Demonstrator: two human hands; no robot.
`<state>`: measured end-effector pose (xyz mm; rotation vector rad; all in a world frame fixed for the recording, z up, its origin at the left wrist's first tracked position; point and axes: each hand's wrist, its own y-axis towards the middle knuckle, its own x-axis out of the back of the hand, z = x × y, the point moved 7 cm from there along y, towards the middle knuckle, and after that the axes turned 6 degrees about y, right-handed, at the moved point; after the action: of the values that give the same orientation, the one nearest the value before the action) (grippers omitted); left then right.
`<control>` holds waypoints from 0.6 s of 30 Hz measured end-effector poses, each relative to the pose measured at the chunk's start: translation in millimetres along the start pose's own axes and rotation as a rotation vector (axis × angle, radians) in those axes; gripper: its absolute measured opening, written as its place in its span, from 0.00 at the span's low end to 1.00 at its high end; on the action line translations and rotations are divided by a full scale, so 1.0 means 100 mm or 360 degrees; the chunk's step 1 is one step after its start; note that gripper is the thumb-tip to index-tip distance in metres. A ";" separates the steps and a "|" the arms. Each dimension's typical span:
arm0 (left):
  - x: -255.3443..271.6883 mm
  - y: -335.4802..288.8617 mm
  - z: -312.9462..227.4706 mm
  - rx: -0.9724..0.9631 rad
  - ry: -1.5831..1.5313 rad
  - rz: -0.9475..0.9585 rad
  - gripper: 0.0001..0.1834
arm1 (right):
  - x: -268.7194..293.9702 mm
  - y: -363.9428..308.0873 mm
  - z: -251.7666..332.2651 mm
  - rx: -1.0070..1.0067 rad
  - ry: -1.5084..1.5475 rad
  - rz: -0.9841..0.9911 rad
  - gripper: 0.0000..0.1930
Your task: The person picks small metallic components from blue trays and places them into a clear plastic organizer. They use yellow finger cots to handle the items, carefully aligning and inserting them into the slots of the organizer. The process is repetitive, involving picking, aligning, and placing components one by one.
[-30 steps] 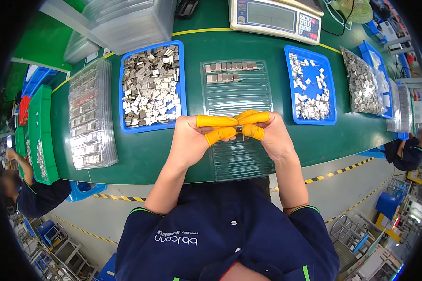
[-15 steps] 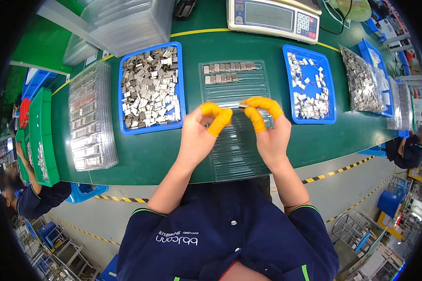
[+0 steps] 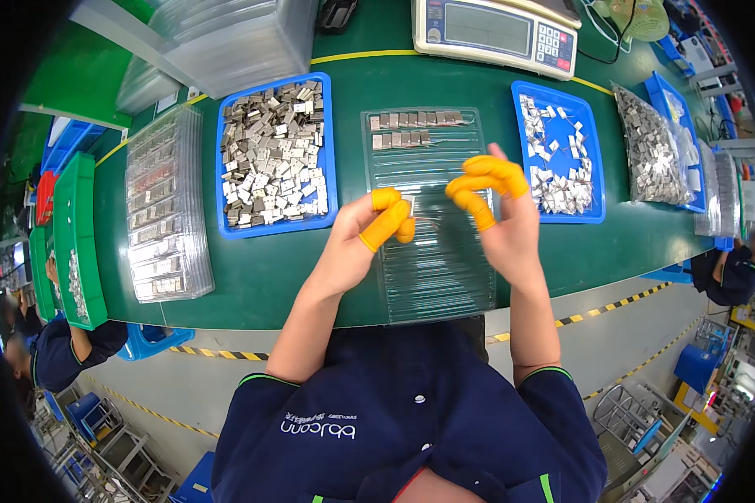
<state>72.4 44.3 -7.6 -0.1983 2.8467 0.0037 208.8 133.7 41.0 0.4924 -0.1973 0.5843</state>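
My left hand (image 3: 356,241), in yellow finger covers, is closed in a pinch on a small whitish connector piece (image 3: 411,207) with thin wire leads pointing right. Most of that piece is hidden by the fingers. To its right, my right hand (image 3: 506,220), also with yellow covers, has its fingertips drawn together; what they hold, if anything, does not show. Both hands are above a clear ribbed plastic tray (image 3: 440,289). In its far slots lie two rows of metal-cased connectors (image 3: 415,120) with leads.
Left is a blue bin (image 3: 333,180) of metal shells, then stacked filled clear trays (image 3: 197,210) and a green bin (image 3: 92,218). Right, a blue bin (image 3: 597,159) holds white pieces beside a bag of metal parts (image 3: 650,147). A scale (image 3: 495,38) stands at the back. Co-workers sit either side.
My hands have moved apart, the right one going right and turning upward. The dark metal piece at my right fingertips no longer shows; a whitish piece with leads shows at my left fingertips.
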 end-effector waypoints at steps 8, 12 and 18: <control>0.01 0.00 -0.06 -0.0031 0.0100 -0.0236 0.08 | -0.15 -0.01 0.37 0.0361 -0.0563 0.0003 0.14; 0.03 -0.05 -0.08 0.0013 0.0090 -0.0194 0.09 | -0.23 0.04 0.37 0.0384 -0.0530 0.0116 0.11; 0.15 -0.08 -0.19 -0.0075 0.0260 -0.0346 0.11 | -0.12 0.33 -0.02 0.0313 -0.0653 0.0031 0.07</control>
<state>53.6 34.4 6.4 -0.5404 2.9719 0.0101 179.9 152.9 48.6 0.8007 -0.5386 0.5188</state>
